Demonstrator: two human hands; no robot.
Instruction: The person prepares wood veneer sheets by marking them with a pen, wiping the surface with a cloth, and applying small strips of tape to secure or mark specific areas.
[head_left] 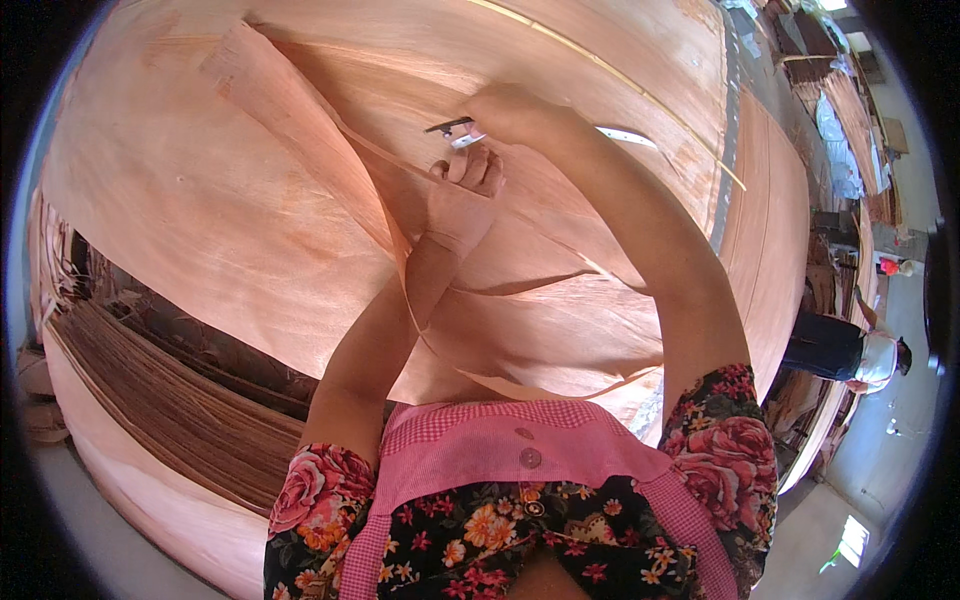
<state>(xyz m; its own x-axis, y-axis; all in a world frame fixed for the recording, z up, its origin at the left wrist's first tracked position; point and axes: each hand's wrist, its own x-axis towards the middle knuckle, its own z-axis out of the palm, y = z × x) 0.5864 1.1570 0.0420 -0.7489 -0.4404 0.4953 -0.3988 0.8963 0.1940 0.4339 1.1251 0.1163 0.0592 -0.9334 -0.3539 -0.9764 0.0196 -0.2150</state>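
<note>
1. Head view: from my distance I am looking down on a broad veneer sheet [150,210] that is spreading out beneath both hands, with a raised flap [305,120] of thin veneer lifting off its left part.
2. The flap's long axis is running slantwise, from the upper left down toward the left wrist, and its edge is narrowing into a thin curl passing by the left forearm.
3. I am finding the left hand [466,200] just right of the flap, its fingers bending closed. A narrow veneer strip [390,156] is leading into them, so I am reading this as a pinch, though the knuckles are hiding the contact.
4. The right hand [498,110] is bending in from the right, above the left one, and is grasping a small dark-and-white tool [455,124]; I am not managing to tell its exact kind.
5. Flap and strip are lying to the left of both hands, the left being nearer. The tool is pointing leftward, nearly level, while the strip is sloping down to the right; I am judging that this crossing angle, just above the left fingertips, is what matters most.
</note>
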